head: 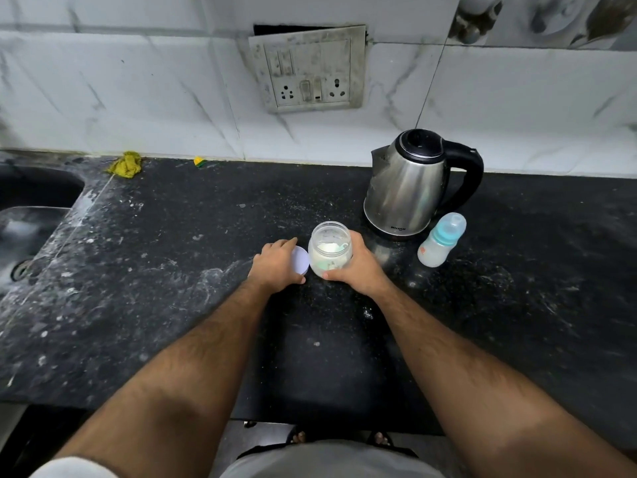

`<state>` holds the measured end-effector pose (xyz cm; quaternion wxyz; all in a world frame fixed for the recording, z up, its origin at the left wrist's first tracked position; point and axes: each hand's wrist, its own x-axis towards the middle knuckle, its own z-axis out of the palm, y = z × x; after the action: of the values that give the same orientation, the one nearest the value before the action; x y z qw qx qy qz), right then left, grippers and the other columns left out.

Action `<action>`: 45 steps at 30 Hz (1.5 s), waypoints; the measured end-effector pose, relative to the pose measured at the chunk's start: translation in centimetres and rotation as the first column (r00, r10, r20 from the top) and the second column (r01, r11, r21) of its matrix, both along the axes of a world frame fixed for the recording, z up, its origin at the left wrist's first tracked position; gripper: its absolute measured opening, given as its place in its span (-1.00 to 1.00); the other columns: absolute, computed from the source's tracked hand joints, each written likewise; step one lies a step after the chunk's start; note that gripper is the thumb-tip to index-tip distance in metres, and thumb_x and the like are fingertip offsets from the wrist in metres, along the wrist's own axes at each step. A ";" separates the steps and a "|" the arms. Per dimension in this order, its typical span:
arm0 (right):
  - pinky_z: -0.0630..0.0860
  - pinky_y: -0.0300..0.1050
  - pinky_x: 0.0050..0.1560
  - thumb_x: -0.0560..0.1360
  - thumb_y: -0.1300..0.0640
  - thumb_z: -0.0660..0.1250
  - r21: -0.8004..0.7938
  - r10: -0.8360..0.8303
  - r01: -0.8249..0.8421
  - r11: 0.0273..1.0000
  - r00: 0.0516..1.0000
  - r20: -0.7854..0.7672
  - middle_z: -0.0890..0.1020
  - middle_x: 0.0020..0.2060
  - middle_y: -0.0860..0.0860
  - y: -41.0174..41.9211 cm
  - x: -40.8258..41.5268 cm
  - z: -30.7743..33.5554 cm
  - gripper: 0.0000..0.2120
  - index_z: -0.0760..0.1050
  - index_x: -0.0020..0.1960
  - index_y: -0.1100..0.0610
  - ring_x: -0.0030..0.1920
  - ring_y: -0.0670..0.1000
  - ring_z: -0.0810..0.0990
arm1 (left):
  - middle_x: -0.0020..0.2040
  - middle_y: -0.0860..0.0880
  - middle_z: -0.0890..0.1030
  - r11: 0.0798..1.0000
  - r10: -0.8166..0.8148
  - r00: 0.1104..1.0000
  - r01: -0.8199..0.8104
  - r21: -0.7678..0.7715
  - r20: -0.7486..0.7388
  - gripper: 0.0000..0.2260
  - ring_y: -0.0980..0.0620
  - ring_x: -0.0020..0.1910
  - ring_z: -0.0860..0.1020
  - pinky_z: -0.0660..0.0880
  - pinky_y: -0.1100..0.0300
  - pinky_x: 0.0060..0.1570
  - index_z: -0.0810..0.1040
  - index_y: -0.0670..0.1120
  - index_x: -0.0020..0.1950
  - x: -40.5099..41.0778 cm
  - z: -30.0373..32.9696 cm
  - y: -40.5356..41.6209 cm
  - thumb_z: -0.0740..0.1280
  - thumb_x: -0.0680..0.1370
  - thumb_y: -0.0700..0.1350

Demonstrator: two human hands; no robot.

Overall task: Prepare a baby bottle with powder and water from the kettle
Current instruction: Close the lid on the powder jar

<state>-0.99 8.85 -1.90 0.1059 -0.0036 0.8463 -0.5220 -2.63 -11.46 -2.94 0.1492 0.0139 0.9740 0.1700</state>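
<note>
**Two hands on the open powder jar, bottle and kettle waiting behind**

Both hands work at the near middle of the black stone counter [138,270]. The left hand [277,265] curls over the white lid [300,264], fingertips and thumb gripping its rim, the lid lying on the counter just left of the jar. The right hand [358,267] wraps the clear powder jar [330,250] from its right side, thumb across the near face, holding it upright. The jar's mouth is open; white powder lies low inside, with what looks like a pale green scoop partly buried in it.

The jar is probably light plastic, stiff and fairly smooth, so a grip round the waist as now should steady it; being nearly empty it could tip easily when scooping. Its label is too blurred to read.

Farther right stands the baby bottle [441,240], well apart from the jar and just beside the kettle, leaning slightly, its teal collar and clear cap on. It looks light and easily toppled; best held round the body while the collar is unscrewed. A small orange mark on it is unreadable.

Beyond it, the steel electric kettle [410,188] stands lid shut, likely heavy if filled and possibly hot, so the black handle [474,174] on its right is the place to grip. A brand near its base is illegible.
</note>
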 end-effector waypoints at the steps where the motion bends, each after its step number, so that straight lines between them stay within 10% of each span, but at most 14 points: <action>1: 0.45 -0.09 0.25 0.10 0.01 0.61 0.004 -0.002 0.002 1.000 1.000 0.001 0.53 0.16 -0.15 0.0 0.1 0.1 -0.12 0.29 0.34 -0.04 0.23 -0.05 0.51 | 0.54 -0.06 0.28 1.000 0.003 1.000 -0.003 -0.003 -0.003 -0.10 -0.16 0.49 0.24 0.27 -0.19 0.38 0.13 -0.01 0.59 0.1 0.1 0.1 0.55 0.38 0.07; 9: 0.40 -0.25 0.06 0.16 0.11 0.65 0.030 -0.081 0.081 0.996 0.997 -0.013 0.53 0.10 -0.13 1.6 1.6 0.3 -0.17 0.28 0.30 0.04 0.14 -0.07 0.54 | 0.37 -0.15 0.41 0.918 0.254 0.960 -0.202 0.340 -0.117 -0.28 -0.16 0.38 0.38 0.35 -0.06 0.38 0.31 0.01 0.52 0.6 1.0 0.9 0.47 0.42 0.13; 15: 0.47 -0.14 0.21 0.20 0.10 0.62 -0.063 -0.125 0.123 0.990 0.992 -0.020 0.54 0.13 -0.13 3.3 3.6 1.5 -0.19 0.27 0.33 0.04 0.18 -0.06 0.55 | 0.10 -0.10 0.61 0.453 0.453 0.879 -0.369 0.811 0.147 -0.51 -0.04 0.01 0.58 0.50 0.14 -0.05 0.54 -0.13 0.19 0.2 5.4 3.9 0.30 0.41 0.19; 21: 0.53 -0.08 0.20 0.11 -0.13 0.54 -0.106 -0.152 0.152 0.983 0.988 0.011 0.58 0.07 -0.18 4.3 5.9 2.6 -0.22 0.32 0.25 -0.05 0.10 -0.16 0.58 | 0.26 -0.07 0.55 0.207 0.354 0.897 -0.353 0.913 0.266 -0.58 0.00 0.17 0.59 0.48 0.06 0.23 0.37 -0.03 0.28 -0.2 8.1 7.4 0.40 0.51 0.06; 36: 0.51 0.07 0.30 0.14 -0.14 0.56 -0.138 -0.155 0.150 0.979 0.988 -0.028 0.63 0.14 -0.11 6.3 5.9 5.0 -0.26 0.40 0.27 -0.10 0.18 -0.08 0.61 | 0.07 -0.09 0.65 0.396 0.101 0.987 -0.153 0.906 0.122 -0.41 0.08 0.03 0.66 0.54 0.33 -0.04 0.40 -0.09 0.38 1.6 8.4 9.0 0.55 0.40 -0.13; 45: 0.55 -0.01 0.24 0.14 -0.14 0.57 -0.096 -0.169 0.163 0.982 0.985 -0.048 0.64 0.11 -0.11 6.0 6.3 5.3 -0.19 0.39 0.34 -0.04 0.12 -0.12 0.62 | 0.01 0.00 0.68 0.556 0.056 0.996 -0.083 0.827 0.062 -0.19 0.15 -0.02 0.67 0.55 0.23 0.07 0.45 -0.03 0.34 1.5 9.5 8.7 0.57 0.14 0.17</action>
<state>5.35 14.88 3.41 0.0380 0.0474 0.8215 -0.5670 -1.16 -2.74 6.58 0.1322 0.0413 0.7776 0.6133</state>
